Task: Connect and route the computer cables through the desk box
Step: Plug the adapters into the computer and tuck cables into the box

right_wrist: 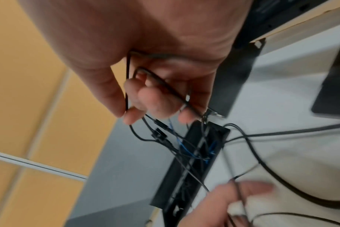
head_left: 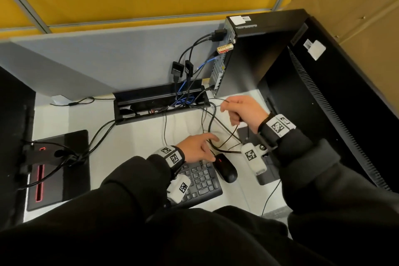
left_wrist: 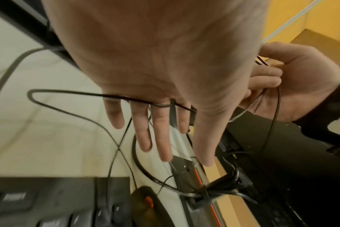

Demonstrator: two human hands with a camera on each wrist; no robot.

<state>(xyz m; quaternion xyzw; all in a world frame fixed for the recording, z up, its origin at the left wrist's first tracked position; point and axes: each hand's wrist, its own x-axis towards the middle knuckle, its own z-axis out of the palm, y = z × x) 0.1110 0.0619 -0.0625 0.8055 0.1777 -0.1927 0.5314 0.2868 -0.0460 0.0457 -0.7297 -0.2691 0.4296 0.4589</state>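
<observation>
The black desk box (head_left: pixel 159 101) is sunk into the white desk with its lid up; black and blue cables run into its right end. Beside it stands the computer tower (head_left: pixel 248 49) with plugs in its back. My right hand (head_left: pixel 228 113) is raised just right of the box and grips loops of thin black cable (right_wrist: pixel 165 86) in its curled fingers (right_wrist: pixel 153 101). My left hand (head_left: pixel 207 147) hovers over the cable loops (left_wrist: pixel 68 92) on the desk, fingers (left_wrist: pixel 161 138) straight and spread, with a cable lying across them.
A black mouse (head_left: pixel 225 168) and keyboard (head_left: pixel 200 181) lie just under my left hand. A large monitor (head_left: pixel 334 103) fills the right side. A black monitor base (head_left: pixel 62 168) with bundled cables sits at the left. Grey and yellow partitions stand behind.
</observation>
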